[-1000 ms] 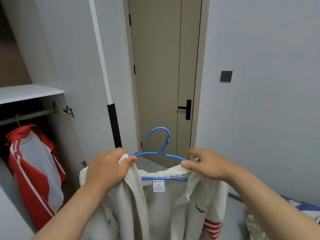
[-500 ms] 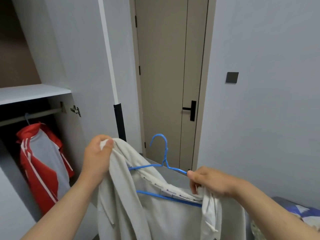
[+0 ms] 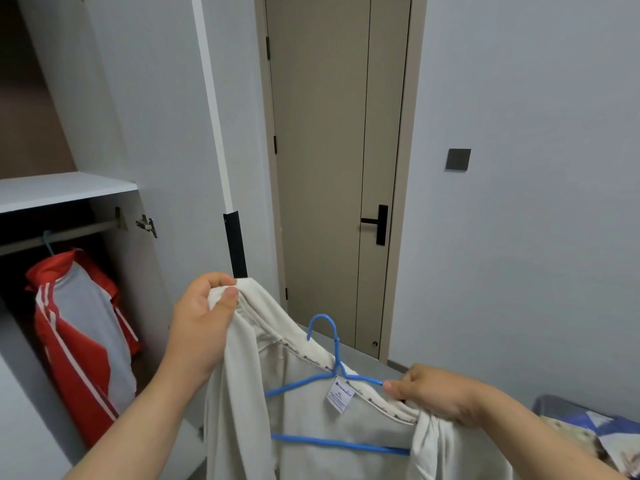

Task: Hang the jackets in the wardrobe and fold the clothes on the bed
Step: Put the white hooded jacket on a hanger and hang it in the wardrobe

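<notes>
We face a closed beige door in a paler frame, its black lever handle on the right edge and dark hinges on the left. On the pale grey wall right of the frame we see a dark square switch plate.

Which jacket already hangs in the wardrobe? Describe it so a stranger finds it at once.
Start at the open wardrobe on the left and look under its white shelf. From the rail there hangs a red and grey jacket. Its bright red and its white stripes set it apart from the cream jacket in the foreground.
</notes>
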The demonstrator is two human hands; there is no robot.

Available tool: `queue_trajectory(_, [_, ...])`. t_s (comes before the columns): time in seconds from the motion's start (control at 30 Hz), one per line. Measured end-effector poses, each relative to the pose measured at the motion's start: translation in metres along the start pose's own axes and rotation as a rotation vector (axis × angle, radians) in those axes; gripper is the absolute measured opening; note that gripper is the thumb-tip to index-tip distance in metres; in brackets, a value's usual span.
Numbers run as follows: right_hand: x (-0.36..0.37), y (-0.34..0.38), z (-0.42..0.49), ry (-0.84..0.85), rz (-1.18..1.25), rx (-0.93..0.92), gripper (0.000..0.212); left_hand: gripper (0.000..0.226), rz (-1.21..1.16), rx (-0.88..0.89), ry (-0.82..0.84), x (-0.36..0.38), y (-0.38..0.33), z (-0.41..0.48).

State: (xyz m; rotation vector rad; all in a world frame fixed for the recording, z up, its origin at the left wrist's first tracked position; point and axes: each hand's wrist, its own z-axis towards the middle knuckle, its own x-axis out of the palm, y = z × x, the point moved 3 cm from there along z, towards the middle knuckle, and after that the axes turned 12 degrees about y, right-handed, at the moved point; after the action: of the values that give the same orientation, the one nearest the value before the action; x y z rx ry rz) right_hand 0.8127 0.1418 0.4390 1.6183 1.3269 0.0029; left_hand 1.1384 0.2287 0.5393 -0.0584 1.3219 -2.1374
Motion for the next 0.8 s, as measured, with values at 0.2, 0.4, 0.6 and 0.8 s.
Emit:
queue_trajectory(0.2, [0.002,0.007,-0.001,0.123,-0.170,0.031,0.063,0.025,-0.053,0.022,-0.008,0.002,-0.004,0.000])
queue_trajectory(0.4, [0.012,0.006,0.006,0.108,-0.517,0.170,0.030,0.024,-0.053,0.028,0.038,0.008,-0.010,0.002])
queue_trajectory(0.6, [-0.006,0.012,-0.006,-0.039,-0.293,-0.044,0.015,0.026,0.006,0.013,0.005,0.001,-0.002,0.005])
queue_trajectory(0.8, [-0.038,0.037,-0.032,-0.182,-0.138,-0.268,0.011,0.026,0.050,-0.044,0.000,-0.006,0.017,0.004])
